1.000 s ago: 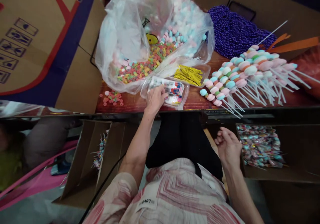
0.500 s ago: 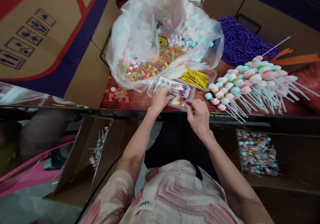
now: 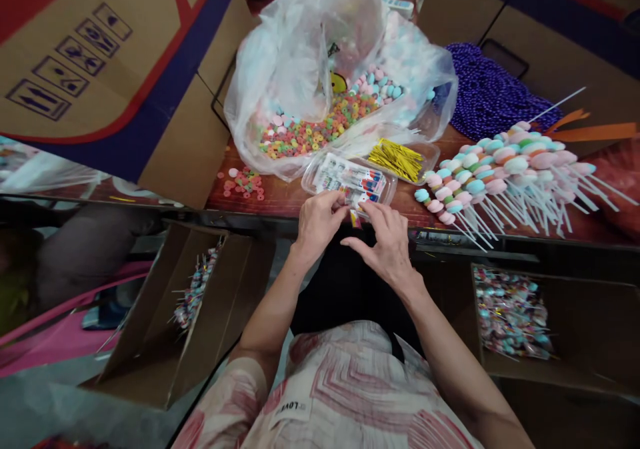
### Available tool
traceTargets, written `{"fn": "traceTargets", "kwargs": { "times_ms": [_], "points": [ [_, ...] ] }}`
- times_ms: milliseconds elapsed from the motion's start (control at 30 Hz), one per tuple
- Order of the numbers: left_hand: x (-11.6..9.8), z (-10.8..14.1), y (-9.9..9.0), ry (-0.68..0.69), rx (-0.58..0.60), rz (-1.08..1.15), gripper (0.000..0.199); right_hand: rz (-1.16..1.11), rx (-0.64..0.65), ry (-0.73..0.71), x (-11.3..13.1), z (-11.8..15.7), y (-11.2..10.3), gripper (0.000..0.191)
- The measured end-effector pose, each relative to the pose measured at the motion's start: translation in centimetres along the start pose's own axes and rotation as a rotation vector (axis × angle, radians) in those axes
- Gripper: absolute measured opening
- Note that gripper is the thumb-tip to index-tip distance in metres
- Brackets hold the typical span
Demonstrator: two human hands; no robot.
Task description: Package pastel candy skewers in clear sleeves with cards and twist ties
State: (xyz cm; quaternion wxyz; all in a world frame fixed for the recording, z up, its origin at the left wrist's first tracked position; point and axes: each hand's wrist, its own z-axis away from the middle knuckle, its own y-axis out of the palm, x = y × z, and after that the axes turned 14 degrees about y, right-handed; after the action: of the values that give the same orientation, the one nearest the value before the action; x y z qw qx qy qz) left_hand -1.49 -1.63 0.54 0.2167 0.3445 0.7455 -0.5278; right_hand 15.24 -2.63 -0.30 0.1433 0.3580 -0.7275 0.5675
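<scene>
Left hand (image 3: 320, 227) curled, hold unclear; right hand (image 3: 387, 241) spread, empty | at 1 wrapper tray (image 3: 392, 187) | 1 tie tray (image 3: 431, 159) beside

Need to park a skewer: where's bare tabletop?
The widest bare tabletop lies between the loose ring candies and the packet tray; a narrow strip separates that tray from the marshmallow skewers. Bagged candy and gold twist ties crowd behind.

hands (image 3: 320, 225): 2 | clear trays (image 3: 308, 174): 2 | printed cartons (image 3: 187, 145): 2 | open boxes (image 3: 593, 329): 2 | purple cord bundle (image 3: 480, 92): 1
</scene>
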Motion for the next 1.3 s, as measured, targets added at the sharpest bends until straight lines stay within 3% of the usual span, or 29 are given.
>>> {"fn": "traceTargets", "kwargs": {
  "times_ms": [67, 133, 233, 300, 433, 533, 633, 767, 933, 1167, 1300],
  "points": [
    [-0.4, 0.5, 0.0, 0.002, 0.005, 0.047, 0.002, -0.031, -0.063, 0.041, 0.0, 0.4, 0.1, 0.021],
    [-1.1, 1.2, 0.1, 0.015, -0.037, 0.106, 0.008, -0.101, -0.145, 0.12, -0.1, 0.5, 0.0, 0.015],
    [-2.4, 3.0, 0.8, -0.025, -0.24, 0.192, 0.017, -0.28, -0.199, 0.292, -0.4, 0.4, -0.4, 0.016],
    [-3.2, 4.5, 1.9, -0.126, -0.313, 0.334, 0.027, -0.454, -0.173, 0.43, -0.7, 0.3, -0.4, 0.02],
    [-4.0, 6.2, 4.4, -0.468, -0.253, 0.94, 0.036, -0.71, -0.125, 0.592, -1.3, 0.7, 0.3, 0.026],
    [-3.8, 5.7, 5.2, -0.635, -0.417, 1.238, 0.043, -0.774, -0.085, 0.624, -1.4, 1.3, 1.0, 0.029],
    [-3.4, 4.7, 5.3, -0.713, -0.577, 1.272, 0.033, -0.796, -0.021, 0.645, -1.5, 1.9, 1.4, 0.033],
    [-3.4, 4.5, 5.5, -0.79, -0.612, 1.335, 0.028, -0.825, 0.027, 0.667, -1.8, 2.6, 1.5, 0.031],
    [-4.0, 5.1, 6.1, -0.737, -0.704, 1.311, 0.036, -0.891, 0.058, 0.704, -1.8, 3.2, 1.7, 0.032],
    [-2.7, 5.5, 5.8, -0.721, -0.611, 1.259, 0.037, -0.766, 0.076, 0.648, -1.9, 3.8, 0.5, 0.029],
    [-2.9, 5.6, 6.3, -0.706, -0.687, 1.238, 0.038, -0.8, 0.051, 0.701, -2.3, 4.3, 0.5, 0.031]
  ]
}}
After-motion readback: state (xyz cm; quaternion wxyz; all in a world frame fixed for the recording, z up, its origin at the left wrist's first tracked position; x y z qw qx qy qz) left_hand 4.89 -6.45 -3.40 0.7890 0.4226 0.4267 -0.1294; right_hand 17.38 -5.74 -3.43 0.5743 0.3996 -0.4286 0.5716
